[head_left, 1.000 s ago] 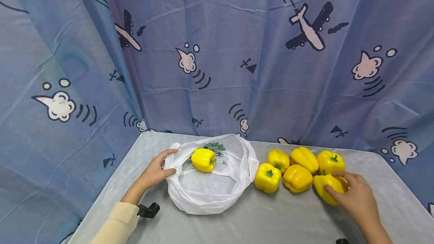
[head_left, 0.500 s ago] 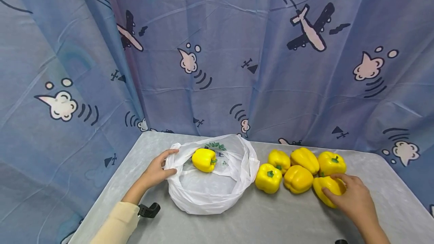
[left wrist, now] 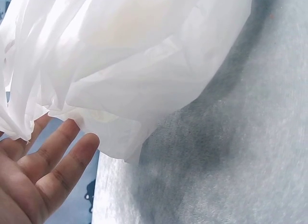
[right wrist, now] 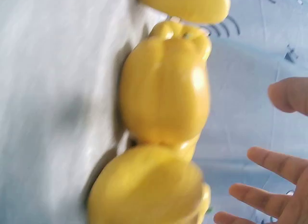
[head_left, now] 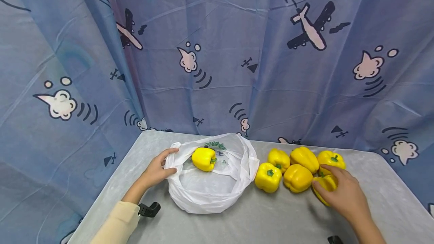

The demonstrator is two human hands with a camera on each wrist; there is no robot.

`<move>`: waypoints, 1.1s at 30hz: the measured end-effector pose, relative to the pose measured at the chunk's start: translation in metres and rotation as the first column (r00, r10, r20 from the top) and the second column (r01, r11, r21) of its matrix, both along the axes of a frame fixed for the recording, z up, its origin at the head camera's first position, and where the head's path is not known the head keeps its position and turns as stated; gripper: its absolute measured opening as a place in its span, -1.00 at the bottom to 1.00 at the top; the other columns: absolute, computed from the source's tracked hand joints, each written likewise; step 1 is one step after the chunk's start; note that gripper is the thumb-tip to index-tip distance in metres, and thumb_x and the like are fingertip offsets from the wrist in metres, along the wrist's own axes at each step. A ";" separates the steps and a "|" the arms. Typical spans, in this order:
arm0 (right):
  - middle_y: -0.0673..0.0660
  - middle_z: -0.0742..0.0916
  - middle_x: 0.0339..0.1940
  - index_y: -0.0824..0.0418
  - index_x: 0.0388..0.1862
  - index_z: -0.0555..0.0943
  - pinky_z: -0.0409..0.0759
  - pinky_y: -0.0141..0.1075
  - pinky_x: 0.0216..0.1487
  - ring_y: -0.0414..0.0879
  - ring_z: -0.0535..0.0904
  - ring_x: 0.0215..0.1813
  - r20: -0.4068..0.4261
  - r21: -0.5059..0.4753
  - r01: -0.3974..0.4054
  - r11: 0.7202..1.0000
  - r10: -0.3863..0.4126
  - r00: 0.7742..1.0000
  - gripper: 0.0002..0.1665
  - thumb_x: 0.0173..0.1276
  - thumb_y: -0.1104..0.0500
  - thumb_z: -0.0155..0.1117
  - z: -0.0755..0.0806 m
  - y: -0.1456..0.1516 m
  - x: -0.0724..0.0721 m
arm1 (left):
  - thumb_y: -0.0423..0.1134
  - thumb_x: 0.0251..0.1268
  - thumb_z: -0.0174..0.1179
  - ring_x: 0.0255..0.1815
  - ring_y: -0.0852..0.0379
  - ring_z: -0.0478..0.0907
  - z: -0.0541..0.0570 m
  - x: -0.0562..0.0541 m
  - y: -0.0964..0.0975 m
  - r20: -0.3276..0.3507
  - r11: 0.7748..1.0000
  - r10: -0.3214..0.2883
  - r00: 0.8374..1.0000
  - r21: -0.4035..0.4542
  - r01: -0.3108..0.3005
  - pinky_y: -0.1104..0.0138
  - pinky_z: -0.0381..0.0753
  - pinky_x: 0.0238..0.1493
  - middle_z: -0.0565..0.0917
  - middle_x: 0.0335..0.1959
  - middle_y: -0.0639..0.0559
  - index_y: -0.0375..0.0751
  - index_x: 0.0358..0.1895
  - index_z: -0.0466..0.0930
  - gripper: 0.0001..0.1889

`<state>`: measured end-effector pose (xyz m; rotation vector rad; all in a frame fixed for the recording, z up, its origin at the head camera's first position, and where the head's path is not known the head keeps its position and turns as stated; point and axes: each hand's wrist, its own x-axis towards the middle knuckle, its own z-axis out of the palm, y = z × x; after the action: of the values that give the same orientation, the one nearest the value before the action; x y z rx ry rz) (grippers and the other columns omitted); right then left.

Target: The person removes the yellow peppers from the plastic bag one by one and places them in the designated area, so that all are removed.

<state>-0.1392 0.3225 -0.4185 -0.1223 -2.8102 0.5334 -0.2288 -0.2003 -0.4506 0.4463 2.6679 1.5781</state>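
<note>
A white plastic bag (head_left: 207,199) stands with its mouth spread, and one yellow bell pepper (head_left: 203,159) lies inside it. My left hand (head_left: 158,169) holds the bag's left rim between thumb and fingers; the left wrist view shows the lower fingers (left wrist: 67,176) fairly straight under the plastic. On the right, my right hand (head_left: 347,195) hovers over the nearest right bell pepper (head_left: 320,195), partly covering it. Its thumb and fingers are spread and apart from the peppers in the right wrist view. This pepper (right wrist: 144,190) has a hollow-looking side.
Several other yellow bell peppers (head_left: 298,178) sit grouped between the bag and my right hand. All rest on a grey cloth-covered table (head_left: 268,221). A blue patterned curtain (head_left: 223,67) hangs behind and along the left side.
My right hand has shifted a little left and away from the camera over the right-hand pepper, covering more of it. The left hand and the bag have stayed put.
</note>
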 end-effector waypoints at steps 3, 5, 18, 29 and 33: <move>0.49 0.50 0.20 0.25 0.22 0.48 0.28 0.33 0.06 0.46 0.36 0.15 -0.048 -0.043 -0.047 0.998 0.045 0.998 -0.23 0.16 -0.18 0.37 0.005 -0.011 -0.001 | -0.49 0.07 0.24 0.10 -0.23 0.53 -0.001 0.000 -0.001 0.005 1.000 -0.005 1.000 0.011 0.005 0.24 0.59 -0.11 0.29 0.40 -0.33 -0.22 0.34 0.33 -0.33; 0.48 0.51 0.20 0.24 0.23 0.47 0.28 0.32 0.06 0.44 0.37 0.16 -0.076 -0.066 -0.073 0.995 0.068 0.995 -0.25 0.16 -0.15 0.38 0.009 -0.018 -0.001 | -0.49 0.07 0.24 0.06 -0.23 0.54 -0.002 0.000 -0.001 0.009 1.000 -0.013 1.000 0.020 0.013 0.31 0.59 -0.16 0.29 0.40 -0.34 -0.23 0.34 0.32 -0.33; 0.30 0.58 0.23 0.15 0.26 0.49 0.42 0.22 0.02 0.29 0.46 0.21 -0.180 -0.207 -0.226 0.952 0.190 0.965 -0.38 0.25 -0.02 0.34 0.028 -0.058 -0.007 | -0.46 0.06 0.26 0.11 -0.24 0.52 0.001 0.002 -0.001 -0.007 1.000 -0.029 1.000 0.011 0.029 0.23 0.60 -0.12 0.28 0.40 -0.38 -0.26 0.33 0.32 -0.33; 0.22 0.62 0.20 0.17 0.24 0.51 0.46 0.13 0.02 0.15 0.52 0.11 -0.215 -0.264 -0.320 0.910 0.268 0.939 -0.45 0.28 0.06 0.30 0.033 -0.095 -0.021 | -0.49 0.09 0.23 0.14 -0.26 0.50 0.000 0.000 -0.001 0.038 1.000 -0.002 0.999 0.014 0.001 0.20 0.61 -0.10 0.24 0.43 -0.35 -0.24 0.35 0.31 -0.33; 0.24 0.57 0.26 0.14 0.27 0.49 0.49 0.18 0.06 0.19 0.47 0.18 -0.183 -0.291 -0.337 0.895 0.294 0.938 -0.44 0.30 0.04 0.27 0.035 -0.108 -0.027 | -0.49 0.09 0.23 0.18 -0.29 0.48 0.000 -0.001 0.000 0.031 1.000 -0.004 1.000 0.013 0.003 0.16 0.60 -0.06 0.24 0.44 -0.34 -0.23 0.34 0.32 -0.34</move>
<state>-0.1662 0.2146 -0.3830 0.3050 -2.6001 1.0292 -0.2297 -0.2007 -0.4508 0.4227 2.6342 1.5885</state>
